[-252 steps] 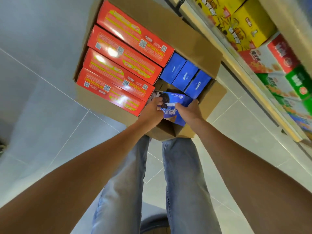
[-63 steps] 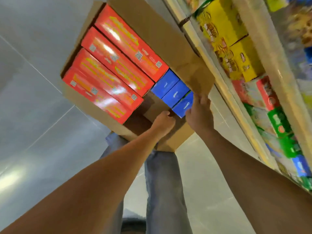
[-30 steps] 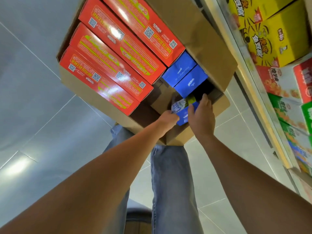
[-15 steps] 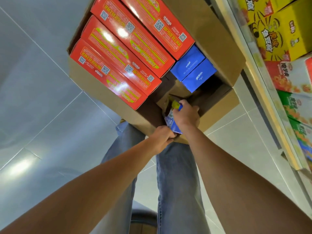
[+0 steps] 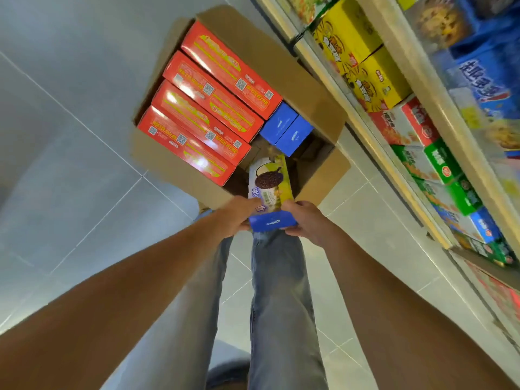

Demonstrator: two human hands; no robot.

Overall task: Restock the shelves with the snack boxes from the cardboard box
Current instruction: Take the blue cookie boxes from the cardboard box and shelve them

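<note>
An open cardboard box sits on the floor below me. Several long red snack boxes fill its left side, and two blue boxes stand at its far right corner. I hold a blue and yellow-green cookie box above the near end of the carton. My left hand grips its left edge and my right hand grips its right edge. The near right part of the carton is empty down to the bottom.
Shelves run along the right, stocked with yellow boxes, red and white boxes, green boxes and blue boxes. Grey tiled floor lies to the left. My jeans-clad legs stand just short of the carton.
Both hands have lifted the cookie box out of the carton's near corner, and it now faces up above the rim. Only two blue boxes remain in the far corner.
</note>
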